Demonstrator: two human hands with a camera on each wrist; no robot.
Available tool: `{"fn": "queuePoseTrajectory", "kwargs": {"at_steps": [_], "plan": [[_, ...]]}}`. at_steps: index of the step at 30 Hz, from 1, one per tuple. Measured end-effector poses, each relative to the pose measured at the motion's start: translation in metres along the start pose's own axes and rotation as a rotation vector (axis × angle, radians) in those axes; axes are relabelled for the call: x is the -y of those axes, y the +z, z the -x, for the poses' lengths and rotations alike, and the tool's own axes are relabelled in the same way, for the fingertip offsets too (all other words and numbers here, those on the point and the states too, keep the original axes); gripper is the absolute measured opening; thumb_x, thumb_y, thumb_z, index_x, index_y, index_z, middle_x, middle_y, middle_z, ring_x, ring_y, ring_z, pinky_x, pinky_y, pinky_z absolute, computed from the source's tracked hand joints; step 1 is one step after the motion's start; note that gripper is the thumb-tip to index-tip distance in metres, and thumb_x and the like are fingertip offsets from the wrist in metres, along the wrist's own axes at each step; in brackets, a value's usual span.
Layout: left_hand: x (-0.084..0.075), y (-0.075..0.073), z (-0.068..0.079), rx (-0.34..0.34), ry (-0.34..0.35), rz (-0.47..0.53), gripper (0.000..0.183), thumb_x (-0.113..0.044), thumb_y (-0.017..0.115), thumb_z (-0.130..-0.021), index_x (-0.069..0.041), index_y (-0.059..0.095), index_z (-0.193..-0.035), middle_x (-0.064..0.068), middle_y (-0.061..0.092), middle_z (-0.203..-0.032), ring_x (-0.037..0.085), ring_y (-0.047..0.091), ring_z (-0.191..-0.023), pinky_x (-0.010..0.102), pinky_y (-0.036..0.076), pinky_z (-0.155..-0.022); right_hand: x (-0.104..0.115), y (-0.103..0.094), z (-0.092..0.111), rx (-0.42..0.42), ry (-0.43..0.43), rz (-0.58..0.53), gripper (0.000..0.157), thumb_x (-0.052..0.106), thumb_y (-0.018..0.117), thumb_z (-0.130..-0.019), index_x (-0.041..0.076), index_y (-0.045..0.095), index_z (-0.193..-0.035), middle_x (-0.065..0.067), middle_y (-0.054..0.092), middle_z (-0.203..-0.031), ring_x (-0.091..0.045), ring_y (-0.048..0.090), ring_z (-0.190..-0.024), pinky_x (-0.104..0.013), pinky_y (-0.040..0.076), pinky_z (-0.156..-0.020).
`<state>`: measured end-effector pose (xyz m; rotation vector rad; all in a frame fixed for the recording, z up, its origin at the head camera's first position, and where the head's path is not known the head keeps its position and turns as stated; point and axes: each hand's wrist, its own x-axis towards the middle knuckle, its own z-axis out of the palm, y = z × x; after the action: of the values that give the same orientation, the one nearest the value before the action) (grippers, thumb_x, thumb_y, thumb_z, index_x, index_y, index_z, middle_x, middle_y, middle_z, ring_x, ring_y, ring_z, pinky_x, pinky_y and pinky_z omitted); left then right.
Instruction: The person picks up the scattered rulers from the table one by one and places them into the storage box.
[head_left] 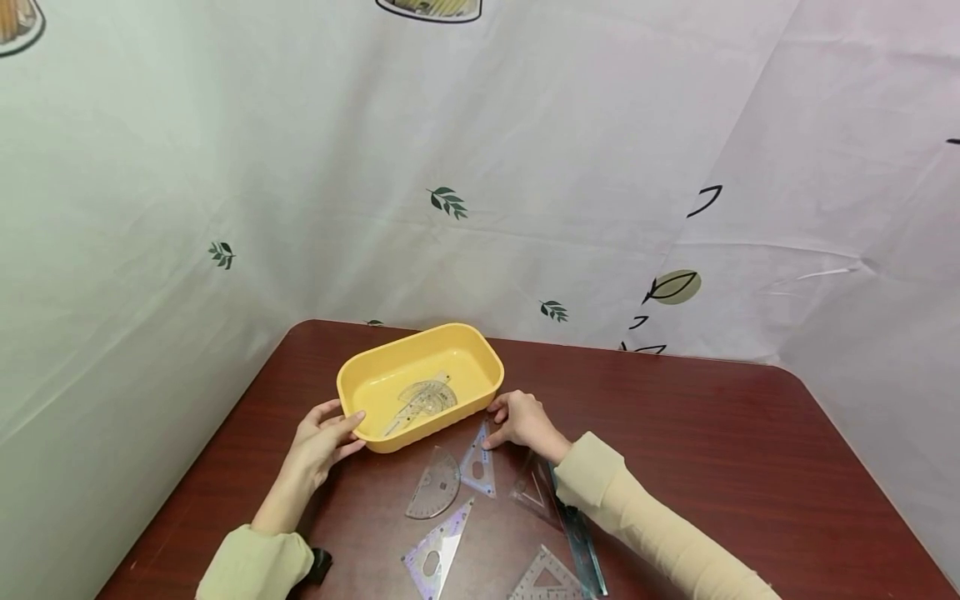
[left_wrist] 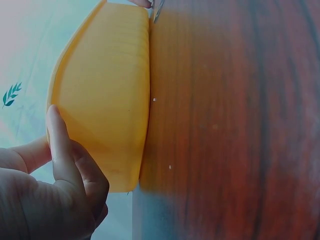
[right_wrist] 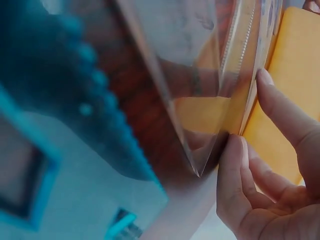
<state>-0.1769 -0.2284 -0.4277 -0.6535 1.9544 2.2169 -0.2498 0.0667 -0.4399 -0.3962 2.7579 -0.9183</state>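
Note:
A yellow plastic basket (head_left: 450,354) stands at the back of the table with several clear measuring pieces, including a protractor (head_left: 438,396), inside. My left hand (head_left: 318,442) grips its near left corner, thumb over the rim and fingers outside; the left wrist view shows these fingers (left_wrist: 60,145) against the wall. Just off the basket's front right, my right hand (head_left: 528,425) pinches the upper end of a bluish set square (head_left: 480,467) between thumb and fingers. Nearby lie a clear protractor (head_left: 437,486) and a purple-edged set square (head_left: 442,546).
A teal ruler (head_left: 581,537) lies below my right forearm, near a clear triangle (head_left: 532,492). Another clear set square (head_left: 547,579) is at the bottom edge of the head view. A patterned cloth (head_left: 525,167) hangs behind the dark red wooden table (head_left: 690,417).

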Motion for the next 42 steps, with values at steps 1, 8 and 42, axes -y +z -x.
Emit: {"fn": "queuePoseTrajectory", "kwargs": {"at_steps": [1, 8, 42], "plan": [[0.0, 0.0, 0.0, 0.001, 0.0, 0.002, 0.075, -0.011, 0.064, -0.092, -0.003, 0.014, -0.148, -0.003, 0.052, -0.094, 0.003, 0.057, -0.066, 0.019, 0.059, -0.066, 0.0, -0.001, 0.0, 0.002, 0.003, 0.003, 0.048, 0.02, 0.094, -0.057, 0.008, 0.071, -0.098, 0.001, 0.065, -0.08, -0.012, 0.057, -0.072, -0.029, 0.053, -0.073], [0.0, 0.001, 0.001, -0.001, 0.0, 0.004, 0.075, -0.01, 0.064, -0.092, -0.003, 0.015, -0.148, -0.004, 0.052, -0.094, 0.003, 0.057, -0.066, 0.018, 0.059, -0.065, 0.002, -0.005, 0.002, 0.034, 0.041, 0.025, 0.052, 0.018, 0.094, -0.058, 0.006, 0.07, -0.103, -0.002, 0.064, -0.081, -0.014, 0.055, -0.072, -0.028, 0.052, -0.069], [0.001, 0.0, 0.0, -0.002, 0.001, -0.008, 0.076, -0.011, 0.064, -0.092, -0.003, 0.014, -0.149, -0.001, 0.05, -0.099, 0.003, 0.058, -0.068, 0.019, 0.059, -0.066, 0.003, -0.011, -0.005, 0.149, 0.091, -0.074, 0.059, 0.006, 0.092, -0.056, 0.006, 0.05, -0.096, -0.002, 0.06, -0.077, -0.013, 0.054, -0.067, -0.02, 0.044, -0.059]]}}
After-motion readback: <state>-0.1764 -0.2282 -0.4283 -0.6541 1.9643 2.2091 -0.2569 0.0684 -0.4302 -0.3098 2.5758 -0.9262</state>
